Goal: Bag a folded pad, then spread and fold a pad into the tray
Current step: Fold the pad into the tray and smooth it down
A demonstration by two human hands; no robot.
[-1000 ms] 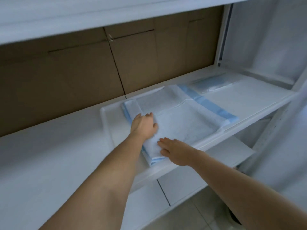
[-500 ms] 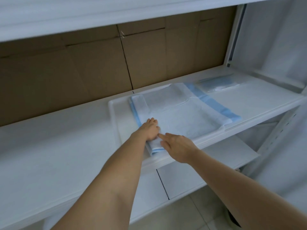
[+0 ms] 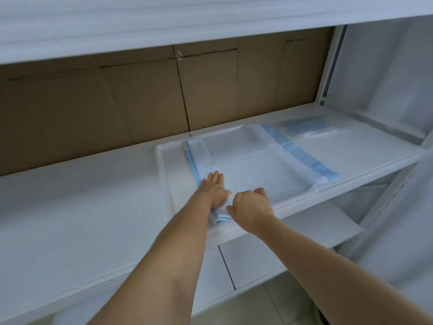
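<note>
A white pad with blue borders (image 3: 253, 165) lies partly folded in a shallow white tray (image 3: 164, 165) on the middle shelf; its right blue edge hangs past the tray's right side. My left hand (image 3: 214, 188) lies flat with straight fingers on the pad's near-left part, pressing it down. My right hand (image 3: 250, 207) sits just to the right of it at the pad's near edge, with curled fingers on the fabric there. A clear bag holding a folded blue pad (image 3: 309, 129) lies on the shelf behind the tray, to the right.
The white shelf (image 3: 70, 207) stretches to the left of the tray. Brown cardboard (image 3: 140, 102) lines the back. Another shelf (image 3: 164, 17) runs overhead, a lower shelf (image 3: 281, 249) sits beneath, and a white upright post (image 3: 328, 66) stands at the right.
Both hands drew back toward the pad's near edge. My left hand slid nearer and flattened; my right hand's fingers curled onto the near edge.
</note>
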